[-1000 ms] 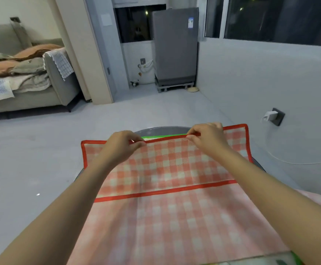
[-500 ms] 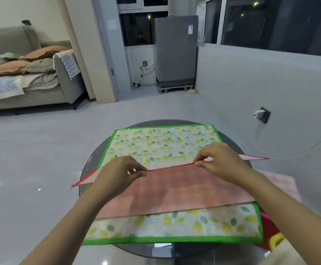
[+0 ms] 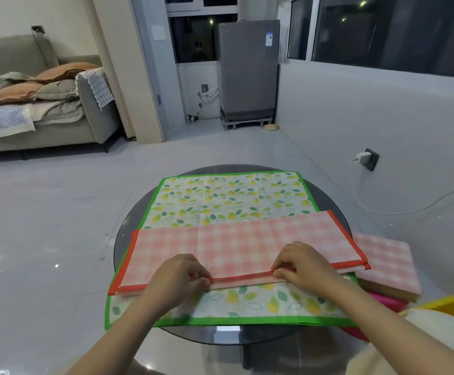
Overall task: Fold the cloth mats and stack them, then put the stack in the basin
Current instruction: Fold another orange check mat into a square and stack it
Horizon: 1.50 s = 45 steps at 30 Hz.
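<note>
Head view. Landmark: round dark glass table (image 3: 128,234). At the table's near right, a pink basin (image 3: 388,301) is mostly hidden under a stack of folded pink check mats (image 3: 388,266), and a yellow object (image 3: 452,301) is cut off by the frame edge; what it is cannot be told. The sticker on the grey appliance (image 3: 247,74) beyond the table is too small to read. Pink check mat (image 3: 234,247) with red binding lies folded into a long strip across the table's near half, on top of an unfolded leaf-print mat (image 3: 228,196) with green binding that covers most of the tabletop. Left hand (image 3: 177,280) and right hand (image 3: 301,266) both have fingers curled, pinching the strip's near red edge against the table.
</note>
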Motion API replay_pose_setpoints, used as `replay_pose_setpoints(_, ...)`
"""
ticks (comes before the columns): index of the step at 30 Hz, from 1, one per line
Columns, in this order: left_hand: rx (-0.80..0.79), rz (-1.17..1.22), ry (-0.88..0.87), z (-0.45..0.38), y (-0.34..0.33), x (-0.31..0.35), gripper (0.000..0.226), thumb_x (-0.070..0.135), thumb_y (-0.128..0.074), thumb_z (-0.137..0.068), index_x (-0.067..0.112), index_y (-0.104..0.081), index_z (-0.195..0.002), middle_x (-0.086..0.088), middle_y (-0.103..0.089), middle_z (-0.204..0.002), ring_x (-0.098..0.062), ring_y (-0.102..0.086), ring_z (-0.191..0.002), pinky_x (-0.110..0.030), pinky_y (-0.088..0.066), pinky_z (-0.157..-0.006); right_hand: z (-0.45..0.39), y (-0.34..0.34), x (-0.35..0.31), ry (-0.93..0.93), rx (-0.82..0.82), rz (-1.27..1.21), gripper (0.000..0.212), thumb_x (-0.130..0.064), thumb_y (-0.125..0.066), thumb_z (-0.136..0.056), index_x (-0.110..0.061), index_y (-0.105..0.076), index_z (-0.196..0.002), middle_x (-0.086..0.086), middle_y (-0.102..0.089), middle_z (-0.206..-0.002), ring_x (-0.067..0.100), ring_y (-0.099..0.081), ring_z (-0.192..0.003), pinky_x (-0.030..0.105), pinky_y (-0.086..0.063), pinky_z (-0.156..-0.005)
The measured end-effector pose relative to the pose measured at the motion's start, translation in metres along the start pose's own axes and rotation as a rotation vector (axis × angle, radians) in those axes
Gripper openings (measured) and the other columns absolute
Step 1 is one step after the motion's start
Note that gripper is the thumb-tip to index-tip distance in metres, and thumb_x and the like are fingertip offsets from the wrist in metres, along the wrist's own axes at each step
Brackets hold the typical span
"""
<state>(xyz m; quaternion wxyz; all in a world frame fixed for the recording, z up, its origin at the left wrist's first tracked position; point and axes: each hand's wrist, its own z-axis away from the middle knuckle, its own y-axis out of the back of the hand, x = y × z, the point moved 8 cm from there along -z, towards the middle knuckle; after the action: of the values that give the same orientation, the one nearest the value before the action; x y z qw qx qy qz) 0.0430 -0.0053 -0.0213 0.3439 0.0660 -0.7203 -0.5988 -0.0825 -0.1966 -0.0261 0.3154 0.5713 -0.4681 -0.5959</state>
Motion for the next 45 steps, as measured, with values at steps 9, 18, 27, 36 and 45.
replay_pose_setpoints(9, -0.008, 0.011, 0.002, -0.010, -0.003, 0.001, 0.016, 0.044, -0.063, -0.083, 0.033, -0.073, -0.086, 0.016, -0.059, -0.086, -0.003, -0.054, -0.080, -0.018, -0.045, -0.071, -0.004, 0.000, 0.008, -0.047, -0.017, -0.077, 0.014, -0.043, -0.060, -0.086, -0.034, -0.070, -0.088, -0.019, -0.059, -0.083, 0.001, -0.050, -0.088, 0.018, -0.043, -0.076)
replay_pose_setpoints(18, 0.107, -0.115, 0.035, -0.073, -0.030, 0.022, 0.042, 0.038, -0.037, -0.098, 0.027, -0.044, -0.138, 0.002, -0.036, -0.148, -0.018, -0.026, -0.137, -0.036, -0.022, -0.110, -0.016, -0.001, 0.007, -0.118, 0.070, -0.091, 0.013, -0.041, -0.060, -0.087, -0.033, -0.068, -0.094, -0.017, -0.055, -0.071, -0.002, -0.048, -0.073, 0.012, -0.033, -0.060)
replay_pose_setpoints(27, -0.006, -0.237, 0.164, -0.098, -0.067, 0.012, 0.055, 0.039, -0.011, -0.101, 0.023, 0.000, -0.152, -0.002, 0.005, -0.160, -0.019, 0.008, -0.147, -0.038, 0.007, -0.118, -0.033, 0.000, 0.006, -0.133, 0.072, -0.050, 0.018, -0.042, -0.060, -0.086, -0.028, -0.069, -0.094, -0.012, -0.060, -0.085, 0.007, -0.053, -0.082, 0.019, -0.041, -0.069)
replay_pose_setpoints(36, 0.030, -0.258, 0.146, -0.099, -0.068, 0.010, 0.055, 0.040, -0.007, -0.099, 0.024, 0.003, -0.151, 0.000, 0.007, -0.159, -0.016, 0.010, -0.146, -0.037, 0.009, -0.118, -0.095, -0.043, 0.007, -0.175, -0.052, 0.132, 0.049, -0.036, -0.020, -0.102, -0.028, -0.015, -0.150, -0.006, -0.007, -0.159, 0.014, -0.002, -0.146, 0.034, 0.001, -0.118)
replay_pose_setpoints(45, 0.045, -0.270, 0.154, -0.100, -0.069, 0.008, 0.085, 0.051, 0.021, -0.071, 0.027, 0.005, -0.151, 0.003, 0.009, -0.159, -0.015, 0.011, -0.146, -0.040, 0.009, -0.118, -0.073, -0.029, 0.071, -0.347, -0.044, 0.185, 0.057, -0.047, -0.011, -0.099, -0.026, 0.003, -0.150, -0.007, 0.007, -0.158, 0.012, 0.011, -0.145, 0.034, 0.007, -0.118)
